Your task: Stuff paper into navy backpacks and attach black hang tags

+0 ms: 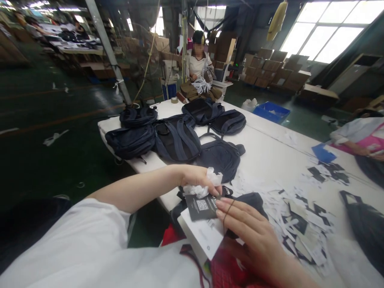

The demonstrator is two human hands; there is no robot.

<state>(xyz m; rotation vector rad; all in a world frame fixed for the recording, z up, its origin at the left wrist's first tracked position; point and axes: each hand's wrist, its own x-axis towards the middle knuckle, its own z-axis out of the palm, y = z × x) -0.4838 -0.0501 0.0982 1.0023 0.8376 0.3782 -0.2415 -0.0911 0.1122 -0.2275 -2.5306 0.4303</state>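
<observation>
My left hand (195, 176) is closed, with thumb and finger pinched at the top of a black hang tag (201, 205) that bears a QR code. Crumpled white plastic (196, 191) is bunched in the same hand. Under the black tag hangs a white card tag (204, 232). My right hand (249, 224) meets the left at the tags' upper corner, its fingertips pressed together and a thin dark cord looped across the fingers; its thumb is hidden. Directly below both hands lies a dark navy backpack (253, 200), mostly covered.
Several navy backpacks (177, 138) lie on the white table (264, 148). Loose tags and paper strips (303, 220) are scattered at right, near another dark bag (364, 228). A blue bin (271, 112) stands beyond the table. One person (199, 64) sits behind; another person's sleeve (348, 130) shows at right.
</observation>
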